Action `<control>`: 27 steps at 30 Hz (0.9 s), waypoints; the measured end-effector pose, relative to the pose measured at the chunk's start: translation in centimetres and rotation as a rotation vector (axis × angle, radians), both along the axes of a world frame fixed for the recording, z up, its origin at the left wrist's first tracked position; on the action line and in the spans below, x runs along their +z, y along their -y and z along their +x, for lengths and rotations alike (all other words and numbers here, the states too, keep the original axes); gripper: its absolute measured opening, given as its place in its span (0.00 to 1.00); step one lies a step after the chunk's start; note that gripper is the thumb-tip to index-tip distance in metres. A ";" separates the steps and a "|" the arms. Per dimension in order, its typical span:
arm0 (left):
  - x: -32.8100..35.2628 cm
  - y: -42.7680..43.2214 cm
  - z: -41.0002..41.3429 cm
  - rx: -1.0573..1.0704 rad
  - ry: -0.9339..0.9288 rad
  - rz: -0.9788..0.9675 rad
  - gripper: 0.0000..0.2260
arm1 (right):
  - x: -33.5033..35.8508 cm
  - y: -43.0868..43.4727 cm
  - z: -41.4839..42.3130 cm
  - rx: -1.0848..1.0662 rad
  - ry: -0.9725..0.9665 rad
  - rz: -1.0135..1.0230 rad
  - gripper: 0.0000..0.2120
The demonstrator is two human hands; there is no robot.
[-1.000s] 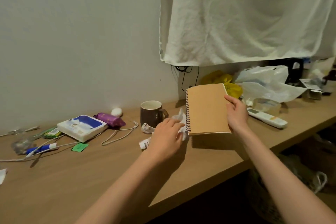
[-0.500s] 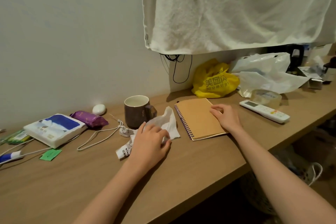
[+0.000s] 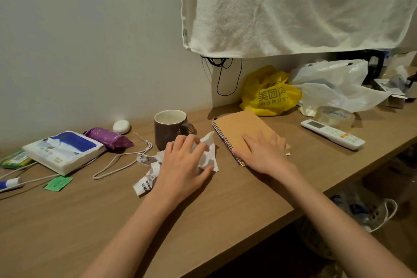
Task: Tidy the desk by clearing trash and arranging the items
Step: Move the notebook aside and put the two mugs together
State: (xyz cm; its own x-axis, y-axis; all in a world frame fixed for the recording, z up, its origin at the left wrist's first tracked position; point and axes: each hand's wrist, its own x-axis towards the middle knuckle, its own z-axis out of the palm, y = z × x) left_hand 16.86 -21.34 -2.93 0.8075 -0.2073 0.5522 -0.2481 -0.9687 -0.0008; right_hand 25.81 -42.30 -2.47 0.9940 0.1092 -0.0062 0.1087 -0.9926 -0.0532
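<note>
My left hand (image 3: 184, 165) grips a crumpled white tissue (image 3: 208, 153) on the wooden desk (image 3: 237, 205), just in front of a brown mug (image 3: 169, 130). A crumpled receipt (image 3: 146, 178) lies under and to the left of that hand. A spiral notebook with a tan cover (image 3: 241, 127) lies flat on the desk to the right. On its near corner my right hand (image 3: 265, 153) rests flat with straight fingers.
A tissue pack (image 3: 61, 151), purple packet (image 3: 108, 137), white cord (image 3: 119, 158), green card (image 3: 58, 184) and small white case (image 3: 121, 126) lie at the left. A yellow bag (image 3: 269, 92), white plastic bags (image 3: 334, 88), tape roll (image 3: 334, 115) and remote (image 3: 332, 134) sit at the right. A basket (image 3: 316, 241) stands below the desk.
My right hand laid the upright notebook flat on the desk and now rests on it. My left hand closed its fingers around the tissue.
</note>
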 end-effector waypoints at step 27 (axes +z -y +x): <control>-1.0 -1.2 0.9 0.040 -0.320 -0.090 0.20 | -2.0 -4.1 9.0 0.154 0.118 0.285 0.26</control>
State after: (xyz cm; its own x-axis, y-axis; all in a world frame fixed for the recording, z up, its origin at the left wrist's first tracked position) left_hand 17.80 -20.18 -3.93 0.9494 -0.1337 0.2842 -0.1835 -0.9705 0.1564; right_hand 34.81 -38.16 -4.46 0.9577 0.2390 0.1600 0.2781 -0.9113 -0.3037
